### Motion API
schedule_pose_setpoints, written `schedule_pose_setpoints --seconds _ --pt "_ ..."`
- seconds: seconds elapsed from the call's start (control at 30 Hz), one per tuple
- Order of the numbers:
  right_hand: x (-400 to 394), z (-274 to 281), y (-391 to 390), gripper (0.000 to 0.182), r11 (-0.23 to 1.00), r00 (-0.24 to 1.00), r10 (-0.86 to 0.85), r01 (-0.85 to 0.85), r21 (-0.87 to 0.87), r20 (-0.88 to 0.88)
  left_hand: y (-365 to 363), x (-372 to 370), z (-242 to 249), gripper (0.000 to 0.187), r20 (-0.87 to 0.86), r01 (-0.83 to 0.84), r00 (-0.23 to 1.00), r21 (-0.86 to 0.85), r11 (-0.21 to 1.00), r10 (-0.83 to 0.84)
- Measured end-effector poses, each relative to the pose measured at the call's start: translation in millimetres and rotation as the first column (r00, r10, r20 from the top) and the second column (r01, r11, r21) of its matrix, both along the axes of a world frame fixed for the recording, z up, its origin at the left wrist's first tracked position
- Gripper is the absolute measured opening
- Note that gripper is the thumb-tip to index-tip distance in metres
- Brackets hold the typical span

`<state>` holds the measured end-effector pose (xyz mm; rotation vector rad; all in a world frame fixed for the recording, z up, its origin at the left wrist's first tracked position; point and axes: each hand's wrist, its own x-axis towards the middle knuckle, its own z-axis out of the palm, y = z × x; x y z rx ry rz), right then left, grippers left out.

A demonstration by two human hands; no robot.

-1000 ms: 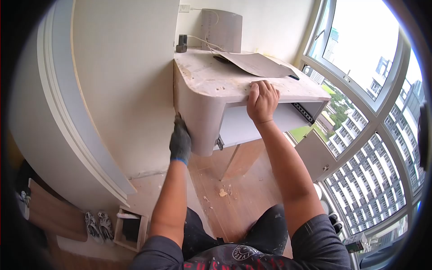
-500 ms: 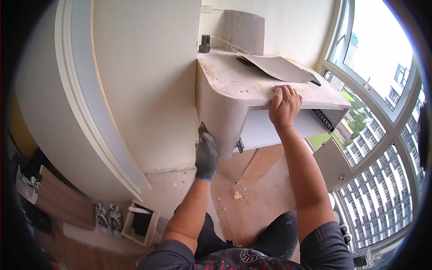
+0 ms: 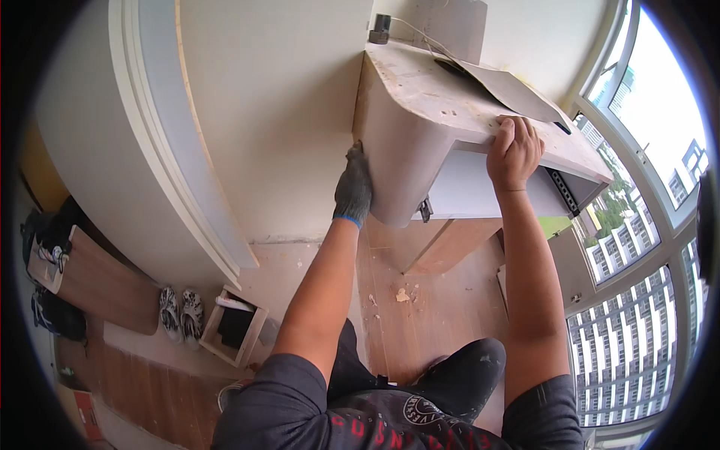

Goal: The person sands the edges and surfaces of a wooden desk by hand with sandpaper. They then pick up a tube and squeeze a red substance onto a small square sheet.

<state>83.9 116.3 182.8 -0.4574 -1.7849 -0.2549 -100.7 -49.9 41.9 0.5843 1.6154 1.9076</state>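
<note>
A worn, pale wall-mounted cabinet (image 3: 401,169) with a rounded left end and an open drawer bay is in front of me. My right hand (image 3: 516,154), bare, has its fingers over the front edge of the top and its thumb close by. At the rounded end, my left hand (image 3: 354,187) wears a dark grey glove. Its fingers curl at the end panel's rear edge, beside the wall; the fingertips are partly hidden. A curved, loose panel (image 3: 517,90) lies on the cabinet top, just behind my right hand.
A black battery-like block (image 3: 380,28) stands on the top's back corner, near a white cable. Below are wooden support panels (image 3: 454,244) and debris (image 3: 405,294) on the floor. Shoes (image 3: 181,315) and an open wooden box (image 3: 234,326) sit at lower left; windows (image 3: 626,217) line the right.
My view has shifted, so the cabinet appears higher and farther right. My left hand has slid up along the end panel toward its rear edge. The right hand stays on the front edge.
</note>
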Motion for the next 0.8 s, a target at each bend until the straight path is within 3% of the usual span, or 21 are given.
schedule_pose_setpoints --seconds 0.07,0.1,0.13,0.17,0.2,0.27,0.3,0.33,0.43,0.47,0.53,0.63,0.7,0.73,0.8 --pt "-4.0 1.6 4.4 0.031 1.0 1.0 -0.008 0.008 0.01 -0.001 -1.8 0.6 -10.6 0.054 -0.204 -0.145 0.971 -0.099 0.985 0.122" --pt "-4.3 0.2 5.2 0.031 1.0 1.0 -0.012 0.012 0.018 -0.007 5.5 26.2 -37.6 0.052 -0.454 -0.317 0.834 0.072 0.946 0.314" --pt "-3.6 -0.5 4.7 0.031 0.999 1.0 -0.02 0.021 0.027 -0.015 16.4 30.9 -63.4 0.05 -0.188 -0.215 0.932 0.402 0.89 0.31" --pt "-3.3 0.6 2.7 0.031 0.999 0.999 -0.036 0.036 0.005 0.0 27.3 35.4 -89.2 0.049 0.054 -0.168 0.982 0.696 0.699 0.182" --pt "-4.0 1.2 2.9 0.032 0.999 0.999 -0.039 0.039 0.012 -0.008 27.4 40.2 -88.0 0.048 0.082 -0.145 0.988 0.759 0.634 0.128" --pt "-4.8 0.8 2.3 0.033 0.999 0.999 -0.038 0.037 0.032 0.001 23.6 32.5 -84.4 0.049 -0.196 -0.157 0.931 0.547 0.822 0.309" --pt "-3.3 0.4 0.0 0.034 0.999 0.999 -0.032 0.031 0.042 0.009 19.9 10.5 -75.5 0.051 -0.542 -0.29 0.761 0.208 0.934 0.357" --pt "-1.8 0.5 0.6 0.034 0.999 0.998 -0.051 0.05 0.021 0.046 -2.8 -0.4 -32.8 0.053 -0.056 -0.053 0.996 0.172 0.984 0.063" --pt "-2.3 -0.8 3.2 0.034 0.998 0.998 -0.06 0.059 0.037 0.028 -2.0 14.1 -24.7 0.052 -0.417 -0.217 0.893 -0.073 0.973 0.168" --pt "-2.8 0.1 2.2 0.034 0.998 0.998 -0.055 0.055 0.03 0.017 3.2 48.2 -38.1 0.052 -0.074 -0.174 0.974 0.367 0.914 0.215" --pt "-3.0 1.6 0.5 0.034 0.998 0.998 -0.059 0.059 0.014 0.017 17.2 62.9 -53.1 0.052 0.166 -0.23 0.973 0.703 0.673 0.159" --pt "-2.9 0.0 1.0 0.035 0.999 0.998 -0.05 0.05 0.023 0.037 37.5 39.3 -71.5 0.05 -0.066 -0.265 0.922 0.609 0.748 0.381" --pt "-1.6 -0.2 1.3 0.035 0.998 0.997 -0.057 0.055 0.037 0.054 25.6 32.7 -53.1 0.048 -0.176 -0.269 0.919 0.376 0.887 0.353" --pt "-0.8 1.2 -2.1 0.036 0.999 0.997 -0.049 0.048 0.019 0.064 -2.0 23.4 -6.8 0.047 -0.197 -0.23 0.945 0.171 0.958 0.262" --pt "-0.7 -3.2 0.8 0.036 0.997 0.996 -0.071 0.07 0.02 0.052 22.5 12.6 -37.1 0.04 -0.369 -0.272 0.855 0.279 0.921 0.364"
